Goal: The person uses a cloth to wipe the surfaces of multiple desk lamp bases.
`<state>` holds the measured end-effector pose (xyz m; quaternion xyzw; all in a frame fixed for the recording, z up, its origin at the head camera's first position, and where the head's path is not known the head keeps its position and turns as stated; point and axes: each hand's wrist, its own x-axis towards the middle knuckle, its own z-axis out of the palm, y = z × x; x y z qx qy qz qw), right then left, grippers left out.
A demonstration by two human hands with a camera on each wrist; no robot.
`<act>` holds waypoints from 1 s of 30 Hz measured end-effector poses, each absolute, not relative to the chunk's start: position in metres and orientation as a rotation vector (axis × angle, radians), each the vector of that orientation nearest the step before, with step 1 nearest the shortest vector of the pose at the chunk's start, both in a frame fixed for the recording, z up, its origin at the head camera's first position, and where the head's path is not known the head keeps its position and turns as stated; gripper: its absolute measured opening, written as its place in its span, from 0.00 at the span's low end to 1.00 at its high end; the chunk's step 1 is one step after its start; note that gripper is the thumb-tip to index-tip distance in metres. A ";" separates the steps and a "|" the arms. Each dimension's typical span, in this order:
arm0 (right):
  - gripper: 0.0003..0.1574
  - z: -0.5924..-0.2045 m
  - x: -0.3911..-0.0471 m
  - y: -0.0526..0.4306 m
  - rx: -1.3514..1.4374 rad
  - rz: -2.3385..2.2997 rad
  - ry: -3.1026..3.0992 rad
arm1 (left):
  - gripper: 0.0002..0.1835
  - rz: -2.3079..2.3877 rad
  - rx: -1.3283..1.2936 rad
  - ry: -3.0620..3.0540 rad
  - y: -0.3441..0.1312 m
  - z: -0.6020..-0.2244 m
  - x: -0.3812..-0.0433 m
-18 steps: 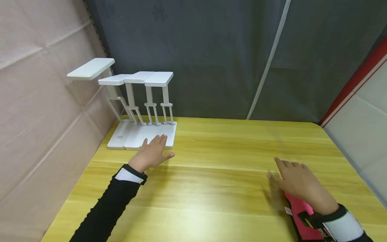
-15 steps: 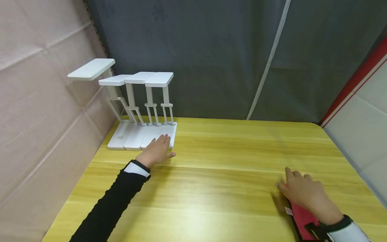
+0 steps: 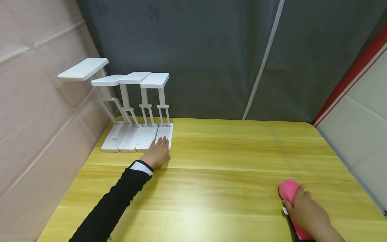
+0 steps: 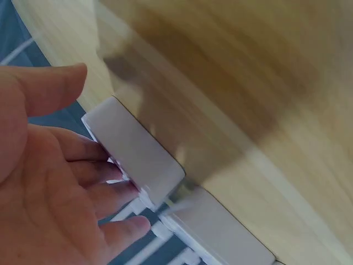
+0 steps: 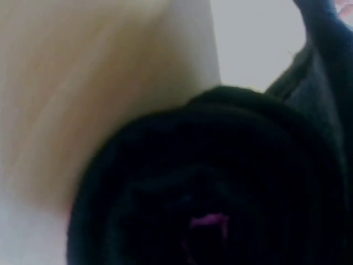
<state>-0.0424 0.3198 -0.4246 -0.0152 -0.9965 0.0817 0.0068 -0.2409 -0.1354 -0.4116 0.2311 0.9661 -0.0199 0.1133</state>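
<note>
Several white folding device stands, each with a flat top plate, stand side by side at the back left. My left hand point(image 3: 157, 156) lies at the base of the rightmost stand point(image 3: 164, 131); its fingertips touch that base. In the left wrist view the thumb point(image 4: 58, 91) is spread away from the stand base point(image 4: 138, 149), and a narrow gap parts this base from its neighbour point(image 4: 220, 226). At the front right my right hand point(image 3: 309, 211) grips a soft pink and black item point(image 3: 288, 190) with a white tag. The right wrist view shows its dark rolled end point(image 5: 209, 165), blurred.
The yellow wood-grain table point(image 3: 217, 174) carries both. Behind it hangs a dark grey curtain point(image 3: 193, 60). A pale wall covering point(image 3: 39, 111) stands close to the stands on the left. White panels with a red band point(image 3: 347, 75) rise on the right.
My right hand has come down and back and now grips the pink item, whose end bulges up. The left fingers have settled on the rightmost stand, which has shifted slightly right.
</note>
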 end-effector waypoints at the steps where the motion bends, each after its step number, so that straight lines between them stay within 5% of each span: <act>1: 0.41 -0.426 -0.042 0.319 -0.038 0.259 -3.094 | 0.35 -0.070 0.684 2.836 -0.134 -0.412 -0.238; 30: 0.41 -0.432 -0.046 0.323 -0.040 0.310 -3.116 | 0.29 -0.833 1.085 2.884 -0.043 -0.416 -0.115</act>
